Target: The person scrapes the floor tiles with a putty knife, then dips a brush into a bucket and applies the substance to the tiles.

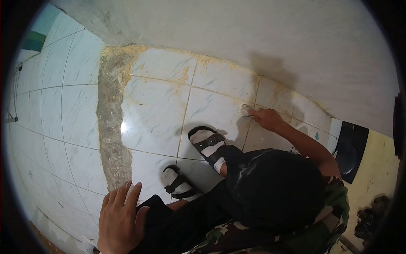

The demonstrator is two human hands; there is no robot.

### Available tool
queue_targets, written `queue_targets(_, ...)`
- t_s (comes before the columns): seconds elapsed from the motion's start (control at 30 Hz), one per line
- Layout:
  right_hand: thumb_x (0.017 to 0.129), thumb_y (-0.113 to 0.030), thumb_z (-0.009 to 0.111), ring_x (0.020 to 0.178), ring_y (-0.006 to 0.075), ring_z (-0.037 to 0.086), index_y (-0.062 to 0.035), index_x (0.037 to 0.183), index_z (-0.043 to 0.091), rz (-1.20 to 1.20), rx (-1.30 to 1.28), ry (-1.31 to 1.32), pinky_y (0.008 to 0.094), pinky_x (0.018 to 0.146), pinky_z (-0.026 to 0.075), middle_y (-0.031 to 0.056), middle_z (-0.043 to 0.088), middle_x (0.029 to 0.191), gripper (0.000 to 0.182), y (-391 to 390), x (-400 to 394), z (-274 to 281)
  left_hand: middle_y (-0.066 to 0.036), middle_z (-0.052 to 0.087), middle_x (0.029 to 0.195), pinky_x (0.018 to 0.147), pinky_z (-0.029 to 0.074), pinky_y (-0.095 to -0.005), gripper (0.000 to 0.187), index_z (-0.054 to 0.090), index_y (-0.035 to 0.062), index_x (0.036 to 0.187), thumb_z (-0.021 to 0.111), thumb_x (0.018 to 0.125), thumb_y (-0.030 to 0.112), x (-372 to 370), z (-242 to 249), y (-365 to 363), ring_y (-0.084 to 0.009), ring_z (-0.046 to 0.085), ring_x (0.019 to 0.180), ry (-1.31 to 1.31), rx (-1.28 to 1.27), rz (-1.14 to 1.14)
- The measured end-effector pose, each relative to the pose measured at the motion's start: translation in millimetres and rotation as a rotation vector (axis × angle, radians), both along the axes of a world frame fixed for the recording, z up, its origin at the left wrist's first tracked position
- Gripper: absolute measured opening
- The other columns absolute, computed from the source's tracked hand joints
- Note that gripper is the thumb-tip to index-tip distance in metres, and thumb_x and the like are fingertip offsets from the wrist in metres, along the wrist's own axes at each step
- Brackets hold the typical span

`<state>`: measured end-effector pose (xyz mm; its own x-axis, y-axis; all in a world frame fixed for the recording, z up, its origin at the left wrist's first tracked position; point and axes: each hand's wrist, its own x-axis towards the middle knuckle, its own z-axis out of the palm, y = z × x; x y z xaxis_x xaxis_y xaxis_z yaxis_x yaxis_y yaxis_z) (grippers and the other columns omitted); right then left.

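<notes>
My right hand (pixel 268 118) is closed around a small, flat, pale scraper (pixel 244 110), its handle hidden in my fingers. The scraper's edge is at the floor tiles (pixel 215 108), near a grout line below the wall. At the lower left, my left hand (pixel 120 218) is over my black-trousered knee, fingers stretched out and holding nothing. My two feet, in pale socks and black sandals (pixel 207 144), stand on the tiles between the hands.
A rough grey strip of bare cement (pixel 111 114) runs down through the tiles, edged with yellowish residue (pixel 124 55). More residue lies along the foot of the pale wall (pixel 237 29). A black panel (pixel 350 150) stands at the right, dark clutter (pixel 372 218) below it.
</notes>
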<state>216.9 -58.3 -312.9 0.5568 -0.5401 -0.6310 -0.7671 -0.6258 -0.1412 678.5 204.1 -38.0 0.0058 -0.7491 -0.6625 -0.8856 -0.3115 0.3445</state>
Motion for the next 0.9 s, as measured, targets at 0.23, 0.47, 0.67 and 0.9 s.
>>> queue_targets(0.23,0.101,-0.031,0.061,0.099,0.0385,0.070,-0.0234,0.137,0.067,-0.031,0.074,-0.381,0.0482,0.088,0.056,0.0180,0.074,0.106,0.038,-8,132,-30,-0.025,0.059,0.138,0.107,0.045,-0.0502,0.053,0.056,0.0020,0.138,0.072,0.087,0.009,-3,-7,-9,-0.0462,0.057,0.124,0.047,0.000,-0.021)
queue_targets(0.47,0.102,-0.037,0.060,0.091,0.0332,0.071,-0.0269,0.135,0.068,-0.122,-0.021,-0.231,0.0464,0.083,0.055,0.0139,0.073,0.097,0.036,-11,-30,-18,-0.026,0.058,0.140,0.108,0.044,-0.0516,0.049,0.055,0.0007,0.140,0.064,0.094,0.015,5,-5,6,-0.0452,0.056,0.126,0.049,0.026,-0.006)
queue_targets(0.67,0.103,-0.039,0.060,0.089,0.0337,0.070,-0.0264,0.133,0.069,-0.074,0.000,-0.087,0.0460,0.082,0.055,0.0123,0.074,0.096,0.035,-25,-66,0,-0.026,0.057,0.142,0.109,0.044,-0.0501,0.046,0.052,0.0021,0.144,0.060,0.102,0.018,6,-5,-2,-0.0455,0.054,0.129,0.047,0.035,-0.041)
queue_targets(0.9,0.101,-0.037,0.061,0.086,0.0365,0.069,-0.0294,0.141,0.064,-0.027,0.008,-0.396,0.0477,0.078,0.055,0.0152,0.069,0.089,0.041,1,86,-48,-0.029,0.058,0.136,0.107,0.043,-0.0510,0.055,0.056,-0.0002,0.138,0.072,0.088,0.016,9,-20,-6,-0.0445,0.058,0.122,0.038,-0.002,-0.075)
